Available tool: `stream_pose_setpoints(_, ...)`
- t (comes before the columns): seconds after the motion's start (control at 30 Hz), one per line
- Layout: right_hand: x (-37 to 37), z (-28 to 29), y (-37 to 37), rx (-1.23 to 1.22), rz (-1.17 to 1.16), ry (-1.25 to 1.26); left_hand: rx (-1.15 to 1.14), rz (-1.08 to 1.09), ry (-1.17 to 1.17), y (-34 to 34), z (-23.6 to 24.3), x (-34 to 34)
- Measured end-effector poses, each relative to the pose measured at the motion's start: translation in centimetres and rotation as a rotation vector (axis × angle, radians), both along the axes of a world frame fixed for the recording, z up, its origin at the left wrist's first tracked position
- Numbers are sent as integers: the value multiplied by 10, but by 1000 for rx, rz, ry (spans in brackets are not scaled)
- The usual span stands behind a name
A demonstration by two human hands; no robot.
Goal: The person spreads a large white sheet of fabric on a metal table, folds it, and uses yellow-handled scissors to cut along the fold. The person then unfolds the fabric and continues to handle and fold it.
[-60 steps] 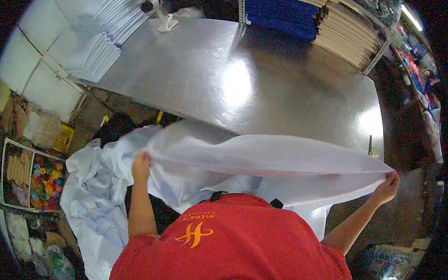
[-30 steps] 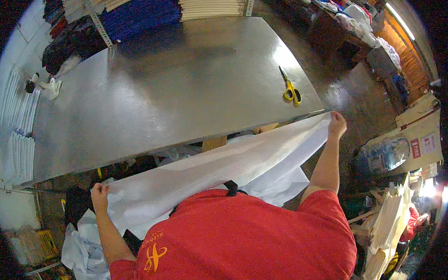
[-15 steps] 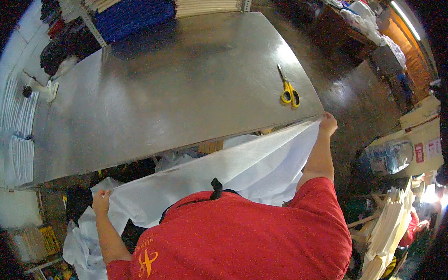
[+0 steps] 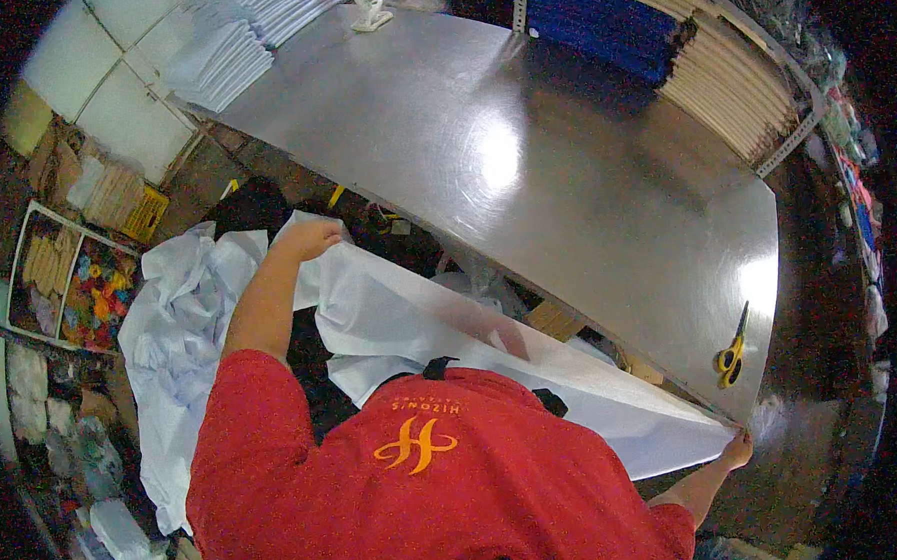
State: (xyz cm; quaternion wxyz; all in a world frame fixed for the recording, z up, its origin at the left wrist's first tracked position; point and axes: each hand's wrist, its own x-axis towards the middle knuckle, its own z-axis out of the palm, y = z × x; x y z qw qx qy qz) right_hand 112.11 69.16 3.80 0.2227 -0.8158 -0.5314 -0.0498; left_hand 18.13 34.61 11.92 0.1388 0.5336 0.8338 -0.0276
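Observation:
I hold a large white sheet (image 4: 440, 325) of thin fabric or paper stretched between both hands, in front of my red shirt. My left hand (image 4: 309, 236) grips its left corner, raised near the near edge of the steel table (image 4: 523, 157). My right hand (image 4: 738, 450) pinches the sheet's far right corner, low by the table's right end. The sheet sags below the table edge, and its lower part is hidden behind my body.
Yellow-handled scissors (image 4: 732, 348) lie near the table's right corner. A heap of crumpled white sheets (image 4: 176, 342) lies on the floor to my left. Stacks of folded white pieces (image 4: 228, 49) sit at the table's far left; blue and tan stacks (image 4: 659, 51) fill shelves behind.
My view has swung left along the table. The sheet stays stretched between my hands, with the left hand now higher and closer to the table edge.

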Motion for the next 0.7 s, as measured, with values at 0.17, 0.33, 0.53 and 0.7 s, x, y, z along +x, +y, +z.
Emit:
stream_pose_setpoints(0.17, -6, 7, -4, 72, 15, 3, -45, 3, 40, 6, 8, -6)
stream_pose_setpoints(0.33, -11, 5, -1, -3, -58, -83, 396, 277, 46, 31, 18, -10)
stream_pose_setpoints(0.53, -20, 7, -5, 85, 2, 74, 438, 448, 89, 60, 4, -4)
stream_pose_setpoints(0.7, -25, 10, -12, 89, -14, 43, 474, 531, 70, 74, -5, -5)
